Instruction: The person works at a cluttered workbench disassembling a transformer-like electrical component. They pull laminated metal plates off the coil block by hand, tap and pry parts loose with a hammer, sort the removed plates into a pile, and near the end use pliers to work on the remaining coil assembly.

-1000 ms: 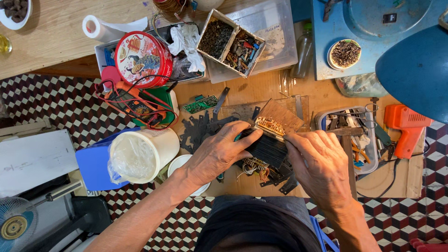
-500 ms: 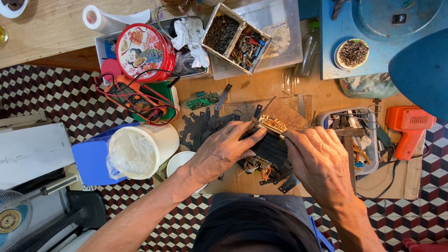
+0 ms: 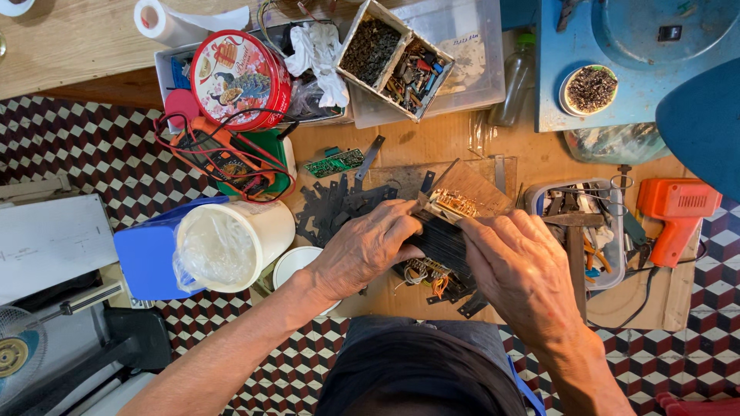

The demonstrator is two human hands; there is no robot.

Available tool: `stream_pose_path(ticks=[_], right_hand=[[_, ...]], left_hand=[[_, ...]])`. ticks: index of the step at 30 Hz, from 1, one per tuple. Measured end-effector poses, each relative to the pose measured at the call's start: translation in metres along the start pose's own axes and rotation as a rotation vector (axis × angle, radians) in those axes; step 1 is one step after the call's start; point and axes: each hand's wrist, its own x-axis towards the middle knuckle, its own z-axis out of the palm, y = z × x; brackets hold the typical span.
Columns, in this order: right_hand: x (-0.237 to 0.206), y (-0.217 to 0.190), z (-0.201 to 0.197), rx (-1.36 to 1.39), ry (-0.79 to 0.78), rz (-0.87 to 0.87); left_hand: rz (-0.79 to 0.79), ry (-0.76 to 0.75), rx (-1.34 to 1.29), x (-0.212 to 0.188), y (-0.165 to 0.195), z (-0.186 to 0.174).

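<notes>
Where checkered floor [image 3: 92,146] shows, cluttered wooden bench [image 3: 416,146].

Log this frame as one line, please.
left hand: grips black laminated block | right hand: on block's other side | loose black plates beside | surface: wooden bench

Both hands cover most of the dark laminated transformer core [image 3: 443,239], so where the fingertips actually grip it is hidden. The left hand [image 3: 362,250] blocks part of the pile of thin black metal strips [image 3: 331,208]. The white round fan [image 3: 17,362] is cut off at the left edge, the big blue dome-shaped thing [image 3: 701,123] at the right (no clue what it is). Bits in the divided cardboard box [image 3: 393,54] are too small to tell.
</notes>
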Motion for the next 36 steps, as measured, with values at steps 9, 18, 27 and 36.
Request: stream_pose_path(ticks=[9,18,27,36], right_hand=[[0.009,-0.001,-0.001,0.010,-0.053,-0.019],[0.011,-0.003,0.004,-0.009,-0.019,-0.036],[0.007,-0.006,0.015,0.027,0.075,-0.018],[0.000,-0.006,0.008,0.052,0.002,0.061]], left_hand=[[-0.008,0.016,-0.056,0.000,-0.001,-0.004],[0.006,0.049,-0.070,0.000,-0.001,-0.006],[0.000,0.030,-0.093,-0.002,-0.004,-0.003],[-0.004,0.066,-0.077,-0.002,-0.004,-0.004]])
